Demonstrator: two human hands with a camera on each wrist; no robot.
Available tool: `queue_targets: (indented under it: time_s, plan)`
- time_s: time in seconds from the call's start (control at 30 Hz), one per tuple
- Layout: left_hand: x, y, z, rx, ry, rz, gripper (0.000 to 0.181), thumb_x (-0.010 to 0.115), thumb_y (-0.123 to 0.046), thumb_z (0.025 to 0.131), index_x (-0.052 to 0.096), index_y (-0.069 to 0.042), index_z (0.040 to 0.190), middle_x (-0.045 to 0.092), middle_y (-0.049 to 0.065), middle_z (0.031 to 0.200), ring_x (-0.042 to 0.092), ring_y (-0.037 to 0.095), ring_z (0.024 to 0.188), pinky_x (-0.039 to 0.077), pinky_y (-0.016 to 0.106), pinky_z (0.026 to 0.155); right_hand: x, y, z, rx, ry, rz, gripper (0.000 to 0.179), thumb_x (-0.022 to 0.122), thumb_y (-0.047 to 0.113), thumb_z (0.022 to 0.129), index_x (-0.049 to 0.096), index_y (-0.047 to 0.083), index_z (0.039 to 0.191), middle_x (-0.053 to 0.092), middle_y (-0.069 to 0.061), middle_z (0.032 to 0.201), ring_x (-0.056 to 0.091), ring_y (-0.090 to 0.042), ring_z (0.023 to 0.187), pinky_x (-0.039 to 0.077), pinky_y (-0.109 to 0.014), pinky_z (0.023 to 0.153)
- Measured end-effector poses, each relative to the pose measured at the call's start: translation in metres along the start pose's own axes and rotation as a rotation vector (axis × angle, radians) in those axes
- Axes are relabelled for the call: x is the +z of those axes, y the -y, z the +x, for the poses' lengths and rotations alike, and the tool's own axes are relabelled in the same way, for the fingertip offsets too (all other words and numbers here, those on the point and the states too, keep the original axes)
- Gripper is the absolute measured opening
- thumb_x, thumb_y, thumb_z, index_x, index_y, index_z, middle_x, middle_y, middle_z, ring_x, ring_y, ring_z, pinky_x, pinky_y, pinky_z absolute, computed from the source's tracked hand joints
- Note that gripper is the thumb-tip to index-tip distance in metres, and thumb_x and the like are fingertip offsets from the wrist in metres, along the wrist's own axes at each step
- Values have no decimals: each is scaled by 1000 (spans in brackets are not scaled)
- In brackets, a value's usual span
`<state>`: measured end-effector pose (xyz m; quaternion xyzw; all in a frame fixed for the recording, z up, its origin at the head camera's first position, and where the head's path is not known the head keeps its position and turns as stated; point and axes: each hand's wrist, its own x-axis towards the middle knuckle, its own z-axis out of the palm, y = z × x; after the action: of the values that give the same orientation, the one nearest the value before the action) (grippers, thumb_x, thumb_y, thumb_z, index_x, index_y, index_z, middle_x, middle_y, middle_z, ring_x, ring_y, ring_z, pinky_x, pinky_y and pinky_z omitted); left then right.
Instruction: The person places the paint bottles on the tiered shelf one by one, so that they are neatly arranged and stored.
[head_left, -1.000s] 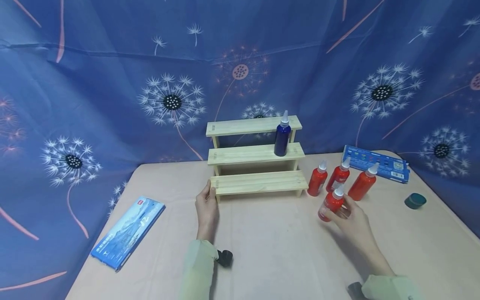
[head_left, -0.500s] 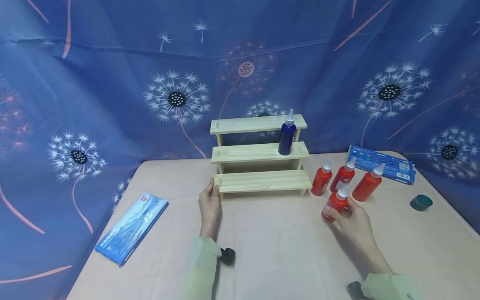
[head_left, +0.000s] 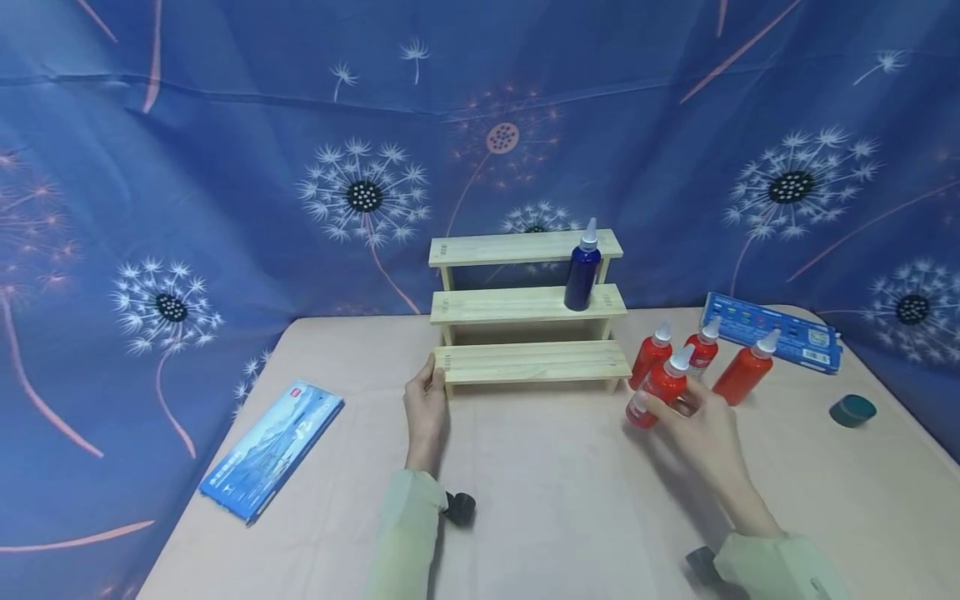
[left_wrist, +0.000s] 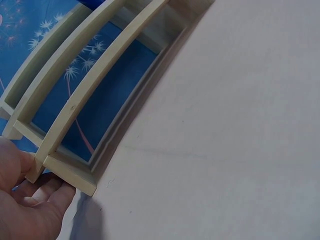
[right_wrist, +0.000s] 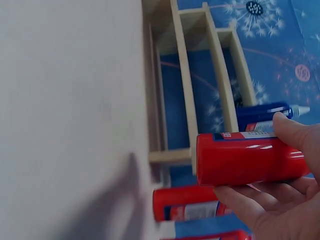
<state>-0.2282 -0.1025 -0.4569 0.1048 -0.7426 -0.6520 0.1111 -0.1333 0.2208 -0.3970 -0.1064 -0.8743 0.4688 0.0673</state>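
A three-step pale wooden display shelf [head_left: 532, 365] stands at the back of the table. My left hand [head_left: 424, 408] grips the left end of its lowest step; in the left wrist view the thumb [left_wrist: 25, 161] lies at the plank's end. On the middle step stands a dark blue squeeze bottle [head_left: 582, 279] with a pointed whitish cap. Right of the shelf, my right hand [head_left: 701, 429] holds a red squeeze bottle [head_left: 663, 385] between thumb and fingers, slightly tilted, its base raised off the table. Behind it stand other red bottles [head_left: 745, 375], one partly hidden by the held bottle.
A flat blue box [head_left: 776, 332] lies at the back right, with a dark green round object [head_left: 852, 410] in front of it. Another light blue flat box [head_left: 272, 450] lies on the left. A blue dandelion-print cloth [head_left: 480, 75] hangs behind the table [head_left: 540, 500].
My right hand has lifted the red bottle and carried it a little left, closer to the shelf. The left hand stays on the shelf's end. The head view has shifted slightly.
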Motion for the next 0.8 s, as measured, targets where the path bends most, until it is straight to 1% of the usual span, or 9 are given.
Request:
queue_targets:
  time_s: [0.1, 0.2, 0.33, 0.43, 0.5, 0.67, 0.8]
  plan:
    - [1, 0, 0, -5, -1, 2, 41, 48, -12, 103, 46, -2, 143, 44, 12, 149, 40, 27, 139, 38, 38, 113, 6, 9, 4, -23, 13, 28, 74, 66, 44, 91, 40, 3, 147, 50, -25, 141, 51, -46, 125, 47, -53, 98]
    - [1, 1, 1, -4, -9, 9, 41, 49, -12, 102, 47, -2, 142, 45, 12, 148, 40, 27, 138, 38, 38, 113, 12, 18, 8, -54, 18, 32, 74, 66, 44, 91, 40, 2, 146, 52, -26, 139, 52, -46, 124, 48, -53, 97]
    - [2, 1, 1, -1, -23, 11, 41, 50, -12, 102, 48, -2, 141, 46, 11, 147, 42, 26, 137, 39, 38, 112, 22, 28, 12, -96, 11, 41, 69, 68, 42, 91, 45, 3, 143, 56, -25, 134, 57, -43, 120, 50, -52, 96]
    - [3, 2, 2, -2, -17, 1, 41, 49, -11, 102, 47, -2, 142, 45, 12, 148, 42, 27, 137, 42, 37, 110, 28, 34, 16, -130, 6, 53, 62, 69, 37, 91, 50, 4, 140, 60, -23, 130, 60, -41, 117, 52, -51, 95]
    - [4, 2, 2, -4, -15, -3, 41, 49, -11, 102, 47, -2, 142, 45, 13, 148, 42, 27, 137, 42, 37, 109, 32, 38, 18, -150, 11, 61, 61, 69, 36, 91, 51, 3, 139, 60, -23, 130, 60, -41, 116, 52, -50, 94]
    - [4, 3, 3, -5, -19, -8, 41, 50, -12, 102, 47, -3, 142, 46, 11, 147, 41, 25, 138, 38, 37, 113, 41, 49, 26, -187, 25, 79, 61, 70, 37, 91, 52, 3, 138, 61, -22, 129, 61, -41, 115, 53, -48, 91]
    - [3, 4, 4, -4, -21, 10, 41, 50, -12, 102, 47, -2, 142, 46, 11, 147, 41, 26, 138, 37, 38, 114, 47, 59, 33, -223, 12, 81, 59, 71, 36, 89, 55, 4, 135, 63, -21, 127, 63, -39, 112, 54, -48, 91]
